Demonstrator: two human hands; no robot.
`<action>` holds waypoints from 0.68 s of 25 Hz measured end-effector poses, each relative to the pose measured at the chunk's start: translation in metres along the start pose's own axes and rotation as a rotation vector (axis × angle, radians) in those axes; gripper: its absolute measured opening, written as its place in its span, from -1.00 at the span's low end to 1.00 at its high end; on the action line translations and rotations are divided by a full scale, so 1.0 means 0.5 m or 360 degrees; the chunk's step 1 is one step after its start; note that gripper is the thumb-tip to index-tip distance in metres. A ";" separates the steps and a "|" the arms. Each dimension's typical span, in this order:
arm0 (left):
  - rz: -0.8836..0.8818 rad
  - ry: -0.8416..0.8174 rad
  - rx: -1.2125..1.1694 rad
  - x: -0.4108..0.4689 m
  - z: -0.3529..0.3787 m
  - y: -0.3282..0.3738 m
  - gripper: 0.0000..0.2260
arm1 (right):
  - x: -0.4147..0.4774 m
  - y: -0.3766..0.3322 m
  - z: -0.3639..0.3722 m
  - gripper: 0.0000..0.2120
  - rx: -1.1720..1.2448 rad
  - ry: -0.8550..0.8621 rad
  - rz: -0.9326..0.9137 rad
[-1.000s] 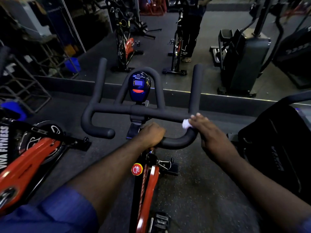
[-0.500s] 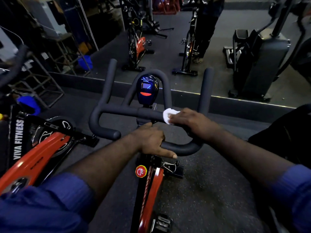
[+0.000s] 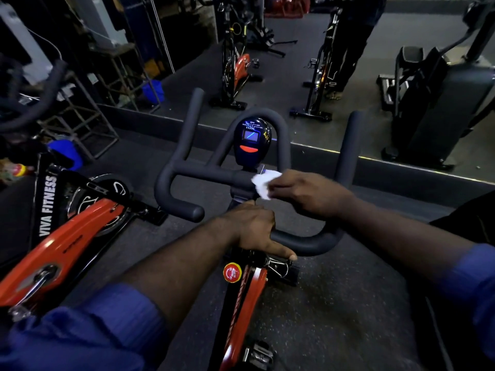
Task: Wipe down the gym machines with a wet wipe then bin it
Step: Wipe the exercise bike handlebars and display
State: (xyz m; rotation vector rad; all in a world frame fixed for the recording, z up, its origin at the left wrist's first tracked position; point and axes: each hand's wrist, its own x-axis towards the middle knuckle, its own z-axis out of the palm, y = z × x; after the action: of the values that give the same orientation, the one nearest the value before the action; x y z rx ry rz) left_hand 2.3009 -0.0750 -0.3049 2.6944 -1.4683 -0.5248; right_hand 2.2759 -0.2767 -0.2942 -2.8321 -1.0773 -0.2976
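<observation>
While wiping the middle of the handlebar, pinched the wipe in the right hand, just under the screen. Gripped the near bend with the left hand. Might have dropped the wipe from a loose pinch, or wet the screen.

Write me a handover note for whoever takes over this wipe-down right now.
Left hand grips the handlebar at its near right bend.
Right hand pinches the wet wipe against the crossbar, just right of the console stem.
Done: wiping under way here; coverage unclear.
Left: rest of the handlebar, the neighbouring bike, then bin the wipe; no bin plainly in view.
</observation>
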 end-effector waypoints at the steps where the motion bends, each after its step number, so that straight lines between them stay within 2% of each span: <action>1: 0.0003 0.0016 -0.0038 -0.001 -0.001 -0.001 -0.34 | -0.023 0.008 -0.018 -0.74 -0.0055 -0.0014 -0.0077; 3: 0.0011 0.0037 -0.0089 -0.003 -0.003 -0.003 -0.35 | -0.027 0.011 -0.036 -0.88 -0.0201 -0.0022 -0.0074; 5: 0.0019 0.0013 -0.0083 -0.002 0.000 -0.003 -0.34 | 0.006 -0.007 -0.024 -0.94 -0.0127 0.0058 0.0151; 7: 0.0014 0.0020 -0.0057 0.003 0.007 -0.006 -0.31 | 0.005 -0.022 0.002 -0.83 0.0020 0.0118 0.0244; 10: 0.0032 0.0064 -0.0068 0.001 0.007 -0.012 -0.28 | -0.066 -0.012 -0.010 -0.77 0.0123 0.0129 0.0159; 12: 0.0056 0.0160 -0.0231 -0.005 0.016 -0.013 -0.30 | -0.071 0.006 -0.041 -0.76 0.0123 0.0288 0.0342; 13: 0.0091 0.0287 -0.0342 -0.008 0.027 -0.016 -0.34 | -0.050 0.019 -0.050 -0.74 0.0170 0.0437 0.0553; 15: 0.0192 0.0722 -0.0529 -0.007 0.052 -0.026 -0.46 | 0.021 0.030 -0.044 -0.72 0.0278 0.0632 0.0948; 17: 0.0205 0.1182 -0.0536 -0.001 0.058 -0.051 -0.62 | 0.050 0.017 -0.015 -0.61 0.0358 0.0509 0.0910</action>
State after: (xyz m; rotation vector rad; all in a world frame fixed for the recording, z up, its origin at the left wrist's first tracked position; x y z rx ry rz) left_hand 2.3125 -0.0566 -0.3371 2.1435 -1.1828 0.2127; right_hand 2.2986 -0.2681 -0.2818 -2.6190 -0.2072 -0.5090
